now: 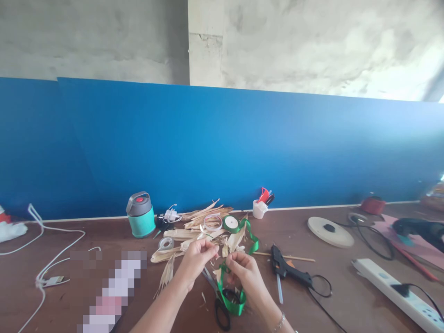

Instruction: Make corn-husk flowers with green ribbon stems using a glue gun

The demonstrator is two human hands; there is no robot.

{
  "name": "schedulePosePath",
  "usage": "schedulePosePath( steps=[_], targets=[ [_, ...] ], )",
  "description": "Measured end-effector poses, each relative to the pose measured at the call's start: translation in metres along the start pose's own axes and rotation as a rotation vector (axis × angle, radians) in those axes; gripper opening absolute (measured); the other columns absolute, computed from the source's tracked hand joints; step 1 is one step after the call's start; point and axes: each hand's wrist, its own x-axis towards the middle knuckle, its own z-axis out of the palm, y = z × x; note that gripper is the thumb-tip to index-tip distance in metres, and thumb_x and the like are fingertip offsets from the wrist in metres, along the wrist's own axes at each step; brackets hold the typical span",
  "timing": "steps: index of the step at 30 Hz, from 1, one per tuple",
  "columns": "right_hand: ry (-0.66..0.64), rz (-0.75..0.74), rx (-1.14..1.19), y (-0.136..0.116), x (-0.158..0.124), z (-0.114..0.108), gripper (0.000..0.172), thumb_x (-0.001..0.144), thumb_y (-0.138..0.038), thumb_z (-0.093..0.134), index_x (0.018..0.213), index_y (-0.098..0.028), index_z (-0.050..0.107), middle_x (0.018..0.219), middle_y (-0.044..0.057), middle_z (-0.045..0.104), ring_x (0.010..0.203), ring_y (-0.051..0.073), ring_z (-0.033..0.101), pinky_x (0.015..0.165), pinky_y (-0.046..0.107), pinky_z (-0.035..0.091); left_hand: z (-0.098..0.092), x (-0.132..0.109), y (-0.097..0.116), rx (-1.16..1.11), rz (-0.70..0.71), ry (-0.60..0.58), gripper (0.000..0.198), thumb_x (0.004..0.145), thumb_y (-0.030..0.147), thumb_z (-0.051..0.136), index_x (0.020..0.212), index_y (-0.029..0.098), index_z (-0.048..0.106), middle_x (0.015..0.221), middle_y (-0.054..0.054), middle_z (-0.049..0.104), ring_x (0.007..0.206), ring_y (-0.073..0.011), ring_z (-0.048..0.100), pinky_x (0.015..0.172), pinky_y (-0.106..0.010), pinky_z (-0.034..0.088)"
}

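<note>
My left hand [197, 259] and my right hand [244, 270] are both closed in a pinch just above the brown table [347, 286], close together. Between them they hold a small pale piece, seemingly dried husk, with a green ribbon [236, 296] looping down from my right hand and running back to its spool [231, 223]. Black-handled scissors [220, 310] lie under my hands. Dried husk strips [201, 222] are piled just beyond my fingers.
A black glue gun [289, 270] with its cord lies right of my hands. A teal flask [140, 215], tape roll [166, 243], white cup with pens [260, 208], round white disc [329, 231], power strip [398, 291] and white cables [48, 273] surround them. A blue board backs the table.
</note>
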Motion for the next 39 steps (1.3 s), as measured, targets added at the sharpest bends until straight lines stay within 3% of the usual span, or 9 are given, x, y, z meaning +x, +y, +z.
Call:
schedulePosePath(
  steps=[4, 9, 15, 21, 25, 30, 39],
  targets=[
    [0.000, 0.008, 0.021, -0.004, -0.002, 0.002, 0.041, 0.055, -0.050, 0.078, 0.060, -0.015, 0.057, 0.045, -0.005, 0.051, 0.034, 0.007, 0.046, 0.037, 0.017, 0.033, 0.001, -0.001, 0.002, 0.035, 0.033, -0.025, 0.038, 0.080, 0.053, 0.048, 0.059, 0.021, 0.054, 0.061, 0.002, 0.053, 0.061, -0.0157, 0.047, 0.060, -0.026, 0.036],
    [0.006, -0.002, 0.005, -0.005, -0.002, 0.002, 0.041, 0.056, -0.050, 0.078, 0.060, -0.014, 0.057, 0.044, -0.005, 0.051, 0.034, 0.006, 0.045, 0.036, 0.017, 0.032, 0.002, 0.000, 0.001, 0.053, 0.031, -0.047, 0.050, 0.079, 0.059, 0.047, 0.047, 0.020, 0.050, 0.051, 0.002, 0.047, 0.057, -0.0149, 0.044, 0.061, -0.027, 0.035],
    [0.013, 0.009, 0.016, -0.003, -0.002, 0.002, 0.042, 0.055, -0.050, 0.078, 0.060, -0.015, 0.057, 0.043, -0.005, 0.050, 0.034, 0.007, 0.046, 0.036, 0.016, 0.032, 0.000, 0.001, -0.003, -0.025, -0.031, 0.002, 0.030, 0.064, 0.044, 0.071, 0.070, 0.017, 0.061, 0.065, 0.000, 0.062, 0.068, -0.0181, 0.056, 0.066, -0.028, 0.040],
    [0.013, -0.002, 0.001, -0.006, -0.003, 0.002, 0.043, 0.055, -0.052, 0.078, 0.060, -0.015, 0.057, 0.044, -0.005, 0.051, 0.034, 0.007, 0.046, 0.035, 0.016, 0.029, 0.000, 0.000, 0.000, -0.107, -0.039, -0.011, 0.023, 0.069, 0.033, 0.065, 0.085, 0.015, 0.067, 0.082, -0.006, 0.071, 0.076, -0.0183, 0.060, 0.073, -0.029, 0.042],
    [0.010, -0.011, -0.006, -0.008, -0.003, 0.002, 0.043, 0.055, -0.051, 0.078, 0.060, -0.014, 0.057, 0.045, -0.005, 0.050, 0.034, 0.006, 0.046, 0.036, 0.016, 0.029, 0.001, -0.001, 0.004, -0.124, -0.012, -0.047, 0.014, 0.073, 0.026, 0.055, 0.078, 0.018, 0.065, 0.076, -0.002, 0.068, 0.069, -0.0160, 0.057, 0.064, -0.026, 0.041],
    [0.011, -0.004, -0.005, -0.009, -0.002, 0.002, 0.043, 0.054, -0.051, 0.078, 0.060, -0.014, 0.057, 0.046, -0.005, 0.052, 0.034, 0.006, 0.046, 0.036, 0.015, 0.029, 0.001, -0.003, 0.009, -0.120, 0.017, -0.053, 0.019, 0.072, 0.019, 0.044, 0.063, 0.019, 0.060, 0.067, 0.001, 0.062, 0.067, -0.0158, 0.054, 0.060, -0.025, 0.038],
    [0.020, -0.001, 0.014, -0.007, -0.002, 0.002, 0.042, 0.053, -0.049, 0.079, 0.060, -0.014, 0.057, 0.045, -0.005, 0.051, 0.034, 0.006, 0.047, 0.035, 0.015, 0.030, 0.006, -0.003, 0.002, -0.091, 0.003, 0.000, 0.023, 0.080, 0.030, 0.034, 0.062, 0.022, 0.045, 0.050, 0.004, 0.047, 0.056, -0.0148, 0.045, 0.060, -0.027, 0.036]
  ],
)
